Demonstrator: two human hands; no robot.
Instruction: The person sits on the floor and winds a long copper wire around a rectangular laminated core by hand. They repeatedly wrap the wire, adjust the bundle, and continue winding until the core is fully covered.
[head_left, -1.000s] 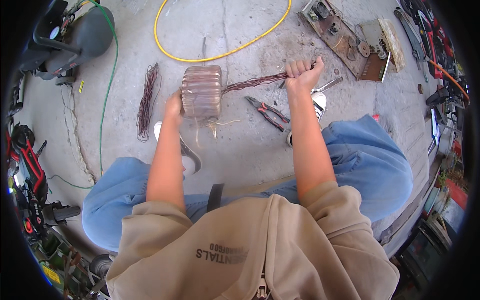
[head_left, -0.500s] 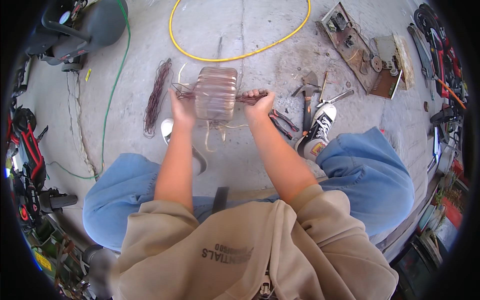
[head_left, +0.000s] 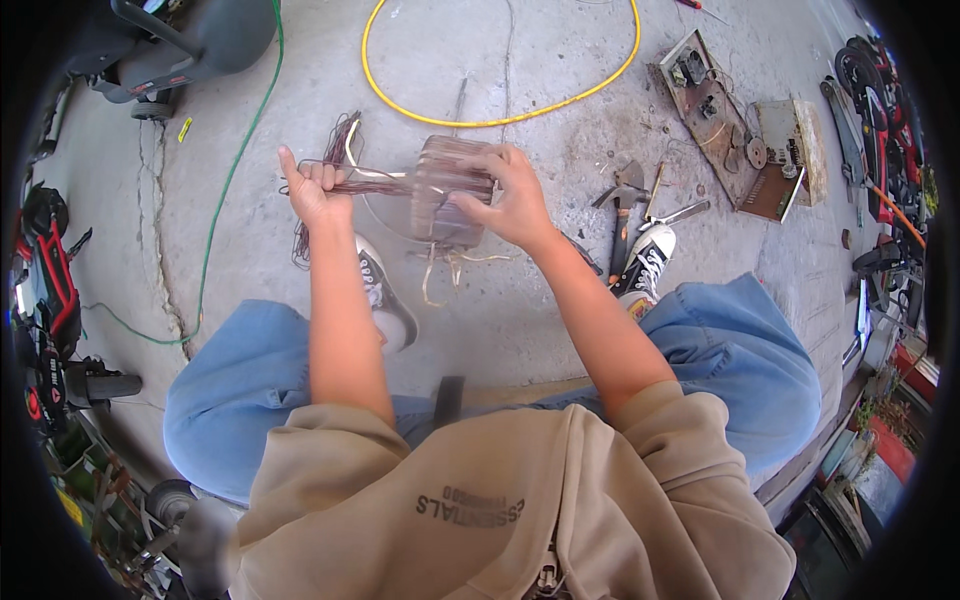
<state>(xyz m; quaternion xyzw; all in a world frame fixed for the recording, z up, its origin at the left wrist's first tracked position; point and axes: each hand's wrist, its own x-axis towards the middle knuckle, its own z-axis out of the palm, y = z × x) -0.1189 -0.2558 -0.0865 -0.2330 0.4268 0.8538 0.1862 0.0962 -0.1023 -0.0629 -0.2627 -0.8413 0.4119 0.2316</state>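
A ribbed brown-grey block that looks like a transformer core (head_left: pixel 436 205), smeared by motion, is held over the concrete between my feet. My right hand (head_left: pixel 515 205) grips its right side, thumb in front and fingers over the top. Brown copper wires (head_left: pixel 378 187) stretch out from its left side. My left hand (head_left: pixel 320 197) has its fingers wrapped round their far end, index finger pointing up. Pale leads (head_left: pixel 432 280) dangle below the block. Behind my left hand, a second brown wire bundle (head_left: pixel 301 245) lies on the floor, partly covered.
Right of the block lie a hammer (head_left: pixel 620 222), an adjustable wrench (head_left: pixel 684 212) and pliers (head_left: pixel 584 256) half hidden by my forearm. Farther right is a dismantled metal panel (head_left: pixel 700 105). A yellow hose (head_left: pixel 480 122) curves ahead; a green hose (head_left: pixel 240 150) and compressor (head_left: pixel 215 40) are left.
My right hand has left the wires on the block's right side and now holds the block. My left hand has moved left, with the wires drawn out farther on that side.
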